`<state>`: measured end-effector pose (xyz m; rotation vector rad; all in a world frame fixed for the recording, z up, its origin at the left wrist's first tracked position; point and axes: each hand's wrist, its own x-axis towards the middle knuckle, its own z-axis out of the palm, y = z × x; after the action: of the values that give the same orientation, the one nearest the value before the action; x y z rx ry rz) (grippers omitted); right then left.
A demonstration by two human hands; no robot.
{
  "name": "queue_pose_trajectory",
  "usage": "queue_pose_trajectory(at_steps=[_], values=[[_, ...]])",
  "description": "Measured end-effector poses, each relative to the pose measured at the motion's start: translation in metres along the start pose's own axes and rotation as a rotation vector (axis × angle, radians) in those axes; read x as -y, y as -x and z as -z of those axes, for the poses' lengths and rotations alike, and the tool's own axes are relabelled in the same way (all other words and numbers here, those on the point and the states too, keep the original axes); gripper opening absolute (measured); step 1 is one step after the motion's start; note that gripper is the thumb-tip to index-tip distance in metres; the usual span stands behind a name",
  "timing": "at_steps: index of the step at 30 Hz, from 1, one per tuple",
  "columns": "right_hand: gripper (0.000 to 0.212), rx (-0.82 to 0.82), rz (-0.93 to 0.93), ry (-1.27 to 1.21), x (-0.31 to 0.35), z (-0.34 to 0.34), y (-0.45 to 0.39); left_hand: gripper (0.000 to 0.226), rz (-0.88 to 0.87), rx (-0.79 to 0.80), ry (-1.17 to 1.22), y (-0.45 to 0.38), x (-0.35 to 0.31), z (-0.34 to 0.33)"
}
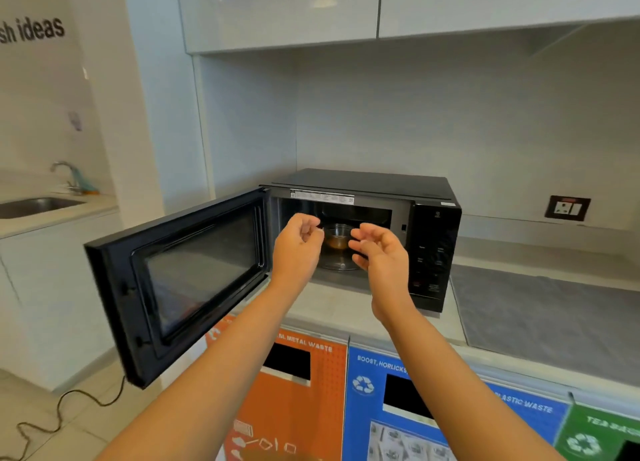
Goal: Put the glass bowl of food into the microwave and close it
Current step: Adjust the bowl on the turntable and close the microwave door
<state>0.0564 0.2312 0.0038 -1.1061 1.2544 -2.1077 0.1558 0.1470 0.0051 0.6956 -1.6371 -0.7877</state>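
A black microwave (pixel 433 218) stands on the counter with its door (pixel 187 280) swung wide open to the left. Inside, a small glass bowl (pixel 336 239) with brown food rests on the glass turntable (pixel 341 265). My left hand (pixel 298 244) hovers just in front of the opening, left of the bowl, fingers loosely curled and holding nothing. My right hand (pixel 379 249) hovers to the bowl's right, fingers spread and empty. Neither hand touches the bowl.
A grey mat (pixel 554 318) lies on the counter right of the microwave. Orange (pixel 298 401), blue (pixel 408 408) and green (pixel 602 436) waste bins front the counter below. A sink with tap (pixel 38 204) is far left. A wall socket (pixel 567 208) sits at right. A cable (pixel 69 408) trails on the floor.
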Motion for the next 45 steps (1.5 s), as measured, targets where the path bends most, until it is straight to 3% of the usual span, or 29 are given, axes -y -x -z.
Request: queue_pose_trajectory(at_steps=[5, 7, 12, 14, 19, 23, 30, 35, 38, 42, 45], values=[[0.026, 0.005, 0.05, 0.013, 0.017, -0.006, 0.006, 0.011, -0.022, 0.051, -0.135, -0.003, -0.017, 0.014], [0.027, -0.006, 0.075, 0.011, 0.023, -0.008, 0.007, 0.022, -0.043, 0.074, -0.277, -0.011, -0.02, 0.023], [0.028, -0.004, 0.123, 0.009, 0.037, -0.019, 0.005, 0.046, 0.004, -0.067, -0.68, -0.039, -0.02, 0.065], [0.028, 0.001, 0.143, 0.002, 0.039, -0.027, 0.006, 0.05, 0.116, -0.108, -0.931, -0.049, -0.015, 0.085], [0.029, 0.042, 0.161, 0.017, 0.035, -0.044, 0.011, 0.083, 0.701, -0.048, -1.326, -0.066, -0.004, 0.144], [0.029, 0.046, 0.169, 0.028, 0.031, -0.05, 0.012, 0.071, 0.845, 0.086, -1.441, -0.063, 0.004, 0.154], [0.028, 0.053, 0.116, 0.102, 0.016, -0.056, 0.017, 0.059, 0.693, 0.183, -1.496, -0.051, -0.009, 0.128], [0.024, 0.173, -0.065, 0.303, -0.001, -0.057, 0.02, 0.056, 0.484, 0.221, -1.279, -0.046, -0.029, 0.099], [0.033, 0.23, -0.135, 0.375, -0.004, -0.055, 0.02, 0.051, 0.361, 0.18, -1.15, -0.047, -0.035, 0.088], [0.043, 0.214, -0.132, 0.507, 0.001, -0.049, 0.011, 0.038, 0.287, 0.153, -1.091, -0.05, -0.031, 0.081], [0.053, 0.153, -0.048, 0.785, 0.003, -0.04, -0.002, 0.034, 0.277, 0.178, -1.059, -0.051, -0.022, 0.078]])
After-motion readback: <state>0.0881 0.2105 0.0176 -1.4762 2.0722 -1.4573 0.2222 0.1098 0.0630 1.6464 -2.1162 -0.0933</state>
